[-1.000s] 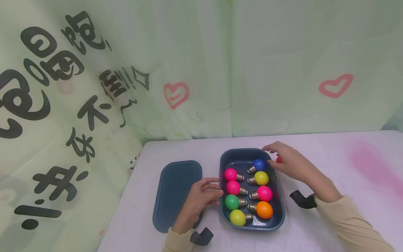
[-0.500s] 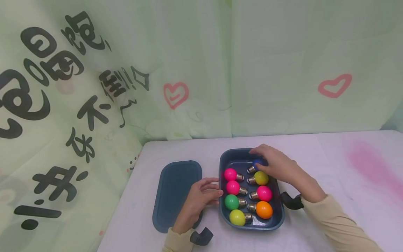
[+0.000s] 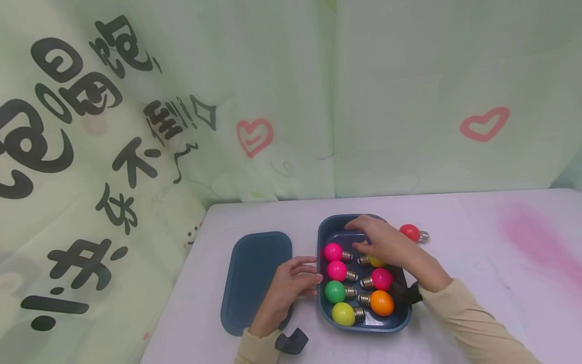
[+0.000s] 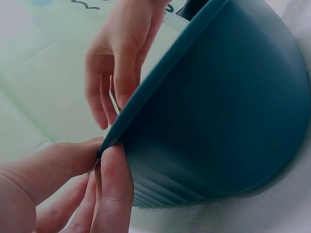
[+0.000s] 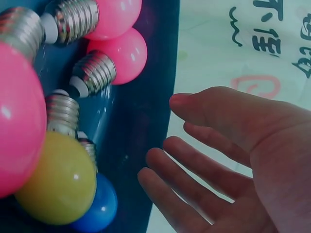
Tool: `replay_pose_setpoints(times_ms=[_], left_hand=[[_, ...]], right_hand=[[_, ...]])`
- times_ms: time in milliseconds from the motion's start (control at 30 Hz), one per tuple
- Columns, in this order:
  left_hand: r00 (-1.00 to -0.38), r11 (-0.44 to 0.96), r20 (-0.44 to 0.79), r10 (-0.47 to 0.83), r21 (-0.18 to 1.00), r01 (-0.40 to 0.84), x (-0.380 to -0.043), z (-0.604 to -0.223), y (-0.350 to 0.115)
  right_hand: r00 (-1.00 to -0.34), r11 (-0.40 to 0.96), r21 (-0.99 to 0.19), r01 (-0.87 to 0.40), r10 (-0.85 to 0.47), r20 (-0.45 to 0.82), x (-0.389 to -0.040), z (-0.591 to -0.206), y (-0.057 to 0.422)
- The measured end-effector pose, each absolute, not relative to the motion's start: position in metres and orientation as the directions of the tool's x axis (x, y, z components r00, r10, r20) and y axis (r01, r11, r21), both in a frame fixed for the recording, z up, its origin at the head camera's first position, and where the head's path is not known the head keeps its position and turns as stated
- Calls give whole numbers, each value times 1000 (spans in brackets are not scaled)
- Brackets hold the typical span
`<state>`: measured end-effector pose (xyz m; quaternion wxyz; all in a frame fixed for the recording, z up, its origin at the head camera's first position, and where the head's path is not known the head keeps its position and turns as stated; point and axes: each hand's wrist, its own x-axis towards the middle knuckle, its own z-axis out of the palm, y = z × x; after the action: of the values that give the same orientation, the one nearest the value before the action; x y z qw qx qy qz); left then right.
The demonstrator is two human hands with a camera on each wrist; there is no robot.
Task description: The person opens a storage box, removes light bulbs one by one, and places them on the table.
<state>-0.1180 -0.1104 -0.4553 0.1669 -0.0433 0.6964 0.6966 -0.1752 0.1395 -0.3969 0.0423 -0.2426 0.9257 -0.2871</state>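
Over the upper part of the tray (image 3: 333, 227), right of centre in the head view, the right hand (image 3: 387, 242) holds nothing, its released fingers spread, tips to the left. From those fingertips, the blue bulb (image 5: 103, 205) lies leftward and lower in the right wrist view, apart from them, its long axis near upright there, metal end uppermost. Outside the tray, the red bulb (image 3: 410, 232) lies crosswise on the table (image 3: 473, 247), right of that hand, the nearer to both; the left hand (image 3: 291, 282) pinches the tray's left rim.
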Motion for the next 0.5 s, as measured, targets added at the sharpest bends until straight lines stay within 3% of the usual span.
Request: replay_pose_setpoints(times_ms=[500], left_hand=[[-941, 18, -287, 176, 957, -289, -118, -455, -110]], right_hand=[[-840, 709, -512, -485, -542, 44, -177, -405, 122]])
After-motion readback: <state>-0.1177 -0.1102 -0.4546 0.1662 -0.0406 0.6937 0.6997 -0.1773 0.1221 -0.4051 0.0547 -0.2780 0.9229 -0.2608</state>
